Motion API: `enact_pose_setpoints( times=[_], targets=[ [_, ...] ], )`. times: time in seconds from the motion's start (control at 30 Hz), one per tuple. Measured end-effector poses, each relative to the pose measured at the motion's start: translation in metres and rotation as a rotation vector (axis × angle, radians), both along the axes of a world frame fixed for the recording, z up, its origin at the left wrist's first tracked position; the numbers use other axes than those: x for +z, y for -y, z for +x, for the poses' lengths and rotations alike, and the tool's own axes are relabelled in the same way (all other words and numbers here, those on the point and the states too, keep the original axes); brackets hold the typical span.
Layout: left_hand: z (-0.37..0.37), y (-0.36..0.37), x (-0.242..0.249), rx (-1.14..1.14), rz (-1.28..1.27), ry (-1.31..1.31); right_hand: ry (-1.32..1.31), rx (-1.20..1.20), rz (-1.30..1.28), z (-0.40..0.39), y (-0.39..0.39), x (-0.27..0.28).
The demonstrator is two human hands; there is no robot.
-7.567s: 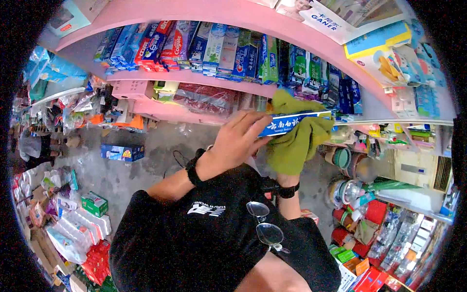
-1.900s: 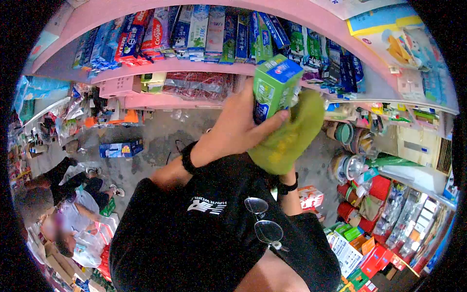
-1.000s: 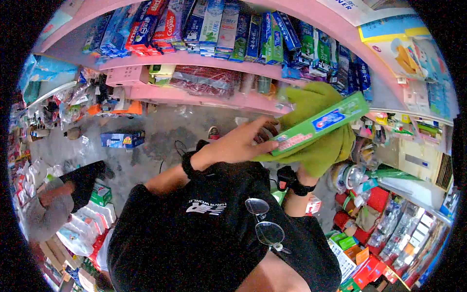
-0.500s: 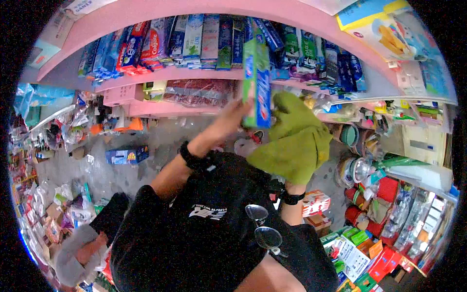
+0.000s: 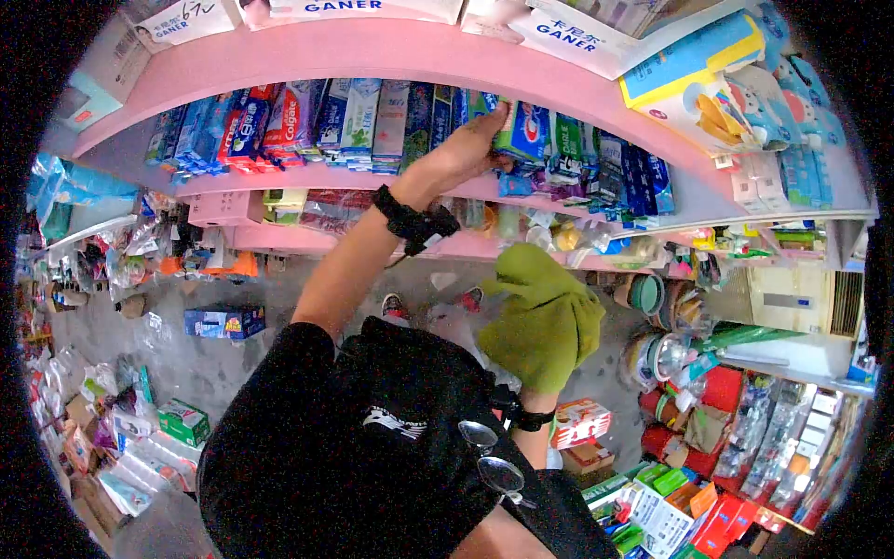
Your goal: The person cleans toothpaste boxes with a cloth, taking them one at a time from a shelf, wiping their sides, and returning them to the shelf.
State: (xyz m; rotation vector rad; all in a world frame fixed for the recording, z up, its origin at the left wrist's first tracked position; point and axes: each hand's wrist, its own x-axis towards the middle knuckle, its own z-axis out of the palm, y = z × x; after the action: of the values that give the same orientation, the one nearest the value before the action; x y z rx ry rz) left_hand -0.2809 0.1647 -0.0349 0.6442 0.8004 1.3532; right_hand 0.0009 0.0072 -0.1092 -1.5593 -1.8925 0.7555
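Note:
My left hand (image 5: 473, 144) reaches up to the pink shelf, its fingers closed on a blue and green toothpaste box (image 5: 528, 130). That box sits at the front of the shelf's row, beside a green Darlie box (image 5: 569, 140). To the left of my hand stand more toothpaste boxes, among them a red Colgate one (image 5: 291, 116). A green cloth (image 5: 545, 317) covers my right hand, which is low and in front of my body; its fingers are hidden.
White GANER boxes (image 5: 577, 37) line the upper pink shelf (image 5: 372, 51). A blue box (image 5: 224, 321) lies on the grey floor at left. Several stacked tubs (image 5: 643, 293) and colourful cartons (image 5: 666, 503) are at right. Glasses (image 5: 501, 473) hang from my black shirt.
My left hand has moved up to the shelf with the toothpaste box, which was upright in front of it and now lies among the others. The green cloth has shifted slightly left and down.

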Motion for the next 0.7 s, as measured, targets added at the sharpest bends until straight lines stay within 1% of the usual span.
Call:
enact_pose_setpoints(
  times=[0.03,0.1,0.17,0.2,0.23,0.3,0.33,0.37,0.43,0.47,0.5,0.57,0.6,0.67,0.7],
  targets=[
    [0.006,0.001,0.004,-0.003,-0.003,0.094,0.003,-0.001,-0.006,0.000,0.000,0.000],
    [0.006,-0.013,-0.007,-0.016,0.033,0.078,0.004,-0.001,-0.013,-0.001,0.000,-0.001],
    [0.005,-0.022,-0.006,0.037,0.111,-0.281,0.003,0.003,-0.020,-0.004,0.001,-0.002],
    [0.002,-0.032,-0.016,-0.013,0.076,-0.317,0.003,0.008,-0.022,-0.004,0.001,-0.002],
    [0.000,-0.043,-0.036,-0.011,0.073,-0.316,0.004,0.014,-0.028,-0.006,0.001,-0.003],
    [0.000,-0.067,-0.087,-0.064,0.371,-0.669,0.003,0.018,-0.027,-0.006,0.000,-0.002],
    [0.001,-0.073,-0.096,-0.091,0.522,-0.844,0.005,0.022,-0.026,-0.006,-0.001,-0.001],
    [0.005,-0.071,-0.091,-0.092,0.525,-0.844,0.000,0.021,-0.028,-0.006,-0.002,-0.002],
    [0.014,-0.055,-0.070,0.043,0.508,-0.796,-0.001,0.023,-0.030,-0.007,-0.003,-0.001],
    [0.015,-0.051,-0.063,-0.023,0.332,-0.764,-0.002,0.022,-0.033,-0.006,-0.003,-0.001],
    [0.018,-0.043,-0.055,-0.025,0.330,-0.763,0.000,0.024,-0.033,-0.005,-0.003,-0.001],
    [0.021,-0.032,-0.042,0.112,0.080,-0.595,-0.002,0.023,-0.037,-0.005,-0.003,-0.002],
    [0.022,-0.036,-0.052,0.110,0.078,-0.595,0.000,0.025,-0.040,-0.005,-0.004,-0.002],
    [0.022,-0.045,-0.080,0.331,0.104,-1.185,-0.002,0.029,-0.045,-0.006,-0.004,-0.003],
    [0.021,-0.041,-0.078,0.331,0.097,-1.187,-0.001,0.029,-0.048,-0.007,-0.004,-0.003]
  ],
)
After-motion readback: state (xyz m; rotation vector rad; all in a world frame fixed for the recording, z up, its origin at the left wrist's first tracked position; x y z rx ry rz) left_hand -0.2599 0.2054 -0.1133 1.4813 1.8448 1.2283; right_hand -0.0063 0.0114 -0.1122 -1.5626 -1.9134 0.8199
